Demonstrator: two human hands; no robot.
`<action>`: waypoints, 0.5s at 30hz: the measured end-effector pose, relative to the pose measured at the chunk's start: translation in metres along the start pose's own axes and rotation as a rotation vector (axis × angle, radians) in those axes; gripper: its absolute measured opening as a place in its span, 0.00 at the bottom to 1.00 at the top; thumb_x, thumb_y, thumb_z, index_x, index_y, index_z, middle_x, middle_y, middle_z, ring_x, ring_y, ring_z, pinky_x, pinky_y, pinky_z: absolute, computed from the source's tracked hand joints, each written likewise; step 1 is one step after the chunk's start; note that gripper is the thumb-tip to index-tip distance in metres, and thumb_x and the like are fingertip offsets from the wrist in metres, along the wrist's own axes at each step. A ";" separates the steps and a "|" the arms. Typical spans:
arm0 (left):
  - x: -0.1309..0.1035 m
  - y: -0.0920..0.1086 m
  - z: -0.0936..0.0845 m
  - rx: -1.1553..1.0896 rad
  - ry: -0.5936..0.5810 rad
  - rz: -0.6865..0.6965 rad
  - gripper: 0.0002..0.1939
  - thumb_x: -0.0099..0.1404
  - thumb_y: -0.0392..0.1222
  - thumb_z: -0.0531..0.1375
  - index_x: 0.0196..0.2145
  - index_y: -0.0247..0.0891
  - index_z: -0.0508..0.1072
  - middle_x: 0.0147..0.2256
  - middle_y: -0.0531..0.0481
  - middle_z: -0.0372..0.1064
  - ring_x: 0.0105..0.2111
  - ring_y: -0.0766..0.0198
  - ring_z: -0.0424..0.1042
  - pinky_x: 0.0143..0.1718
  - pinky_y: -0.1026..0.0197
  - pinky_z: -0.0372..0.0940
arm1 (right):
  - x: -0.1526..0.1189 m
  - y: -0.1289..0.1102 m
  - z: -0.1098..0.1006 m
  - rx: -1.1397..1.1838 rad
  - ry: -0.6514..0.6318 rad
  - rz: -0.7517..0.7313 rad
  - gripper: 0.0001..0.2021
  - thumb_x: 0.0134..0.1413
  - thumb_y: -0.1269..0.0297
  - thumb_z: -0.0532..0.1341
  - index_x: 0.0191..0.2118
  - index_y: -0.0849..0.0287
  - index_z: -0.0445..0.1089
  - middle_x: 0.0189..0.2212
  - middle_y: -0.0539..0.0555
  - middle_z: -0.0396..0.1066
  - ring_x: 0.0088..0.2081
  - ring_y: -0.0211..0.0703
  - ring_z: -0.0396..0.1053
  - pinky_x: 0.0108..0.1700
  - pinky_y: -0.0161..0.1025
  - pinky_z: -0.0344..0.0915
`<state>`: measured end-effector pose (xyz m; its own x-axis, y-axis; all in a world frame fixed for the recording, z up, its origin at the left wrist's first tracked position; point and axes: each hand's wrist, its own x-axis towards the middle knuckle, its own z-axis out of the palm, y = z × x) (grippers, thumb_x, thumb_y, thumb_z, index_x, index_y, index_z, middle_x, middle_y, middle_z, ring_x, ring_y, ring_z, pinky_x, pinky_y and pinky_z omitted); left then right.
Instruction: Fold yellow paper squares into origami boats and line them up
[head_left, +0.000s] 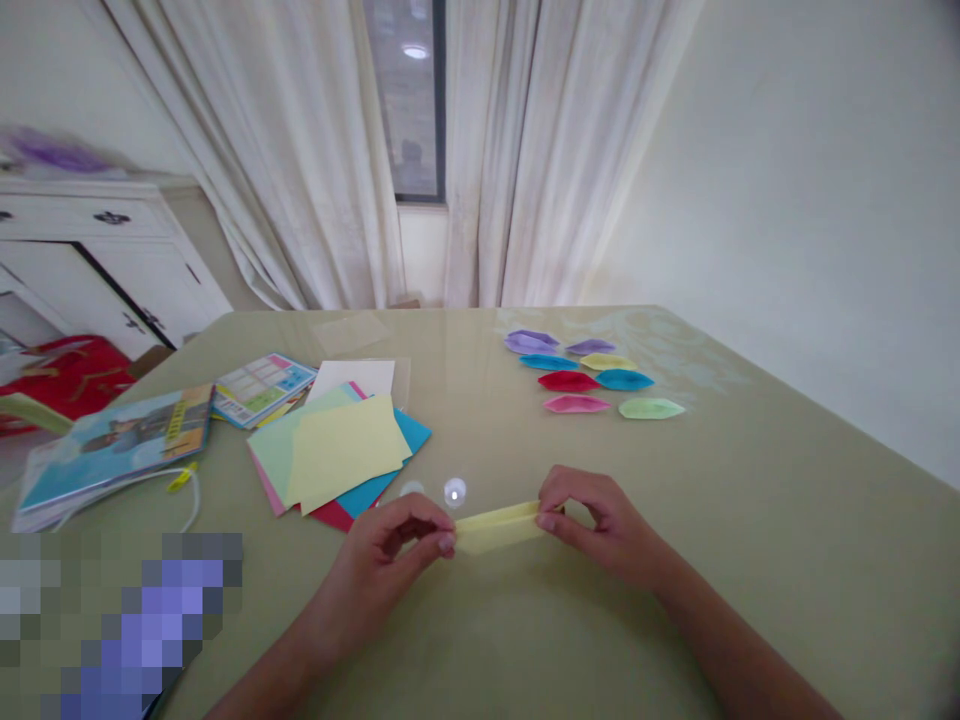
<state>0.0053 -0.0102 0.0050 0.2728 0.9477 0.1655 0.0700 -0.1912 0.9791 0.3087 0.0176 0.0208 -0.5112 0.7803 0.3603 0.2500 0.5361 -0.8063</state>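
Observation:
Between my two hands a folded yellow paper strip (498, 528) is held lengthwise, just above the table's near part. My left hand (394, 548) pinches its left end between thumb and fingers. At the other end my right hand (592, 520) grips it the same way, and the fingertips cover both tips. Farther back on the right lie several folded paper boats, among them a red one (568, 381), a blue one (625, 380), a pink one (576, 404) and a light green one (652, 409).
Loose coloured paper sheets (349, 450) lie fanned on the left of the glossy table (750, 520). Beyond them are a printed card (264, 388) and a book (124, 440) with a white cord. A white cabinet (172, 250) stands far left; a wall borders the right.

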 end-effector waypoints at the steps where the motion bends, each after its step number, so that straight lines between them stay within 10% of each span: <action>1: 0.000 -0.002 -0.001 0.069 0.000 0.027 0.06 0.68 0.45 0.69 0.37 0.41 0.81 0.33 0.50 0.80 0.33 0.63 0.79 0.36 0.66 0.72 | 0.000 0.000 -0.001 -0.021 -0.002 -0.019 0.07 0.70 0.63 0.66 0.37 0.57 0.75 0.32 0.52 0.73 0.34 0.40 0.71 0.39 0.36 0.67; 15: 0.003 -0.010 -0.001 0.421 0.006 0.159 0.03 0.71 0.41 0.65 0.38 0.43 0.80 0.36 0.50 0.80 0.37 0.60 0.80 0.41 0.63 0.72 | 0.001 0.004 0.006 -0.347 -0.186 -0.056 0.10 0.74 0.61 0.60 0.40 0.56 0.78 0.39 0.56 0.76 0.40 0.43 0.74 0.44 0.37 0.68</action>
<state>0.0042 -0.0052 -0.0038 0.3060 0.8993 0.3124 0.4125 -0.4210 0.8078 0.3043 0.0181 0.0149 -0.6642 0.6920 0.2829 0.4639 0.6782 -0.5699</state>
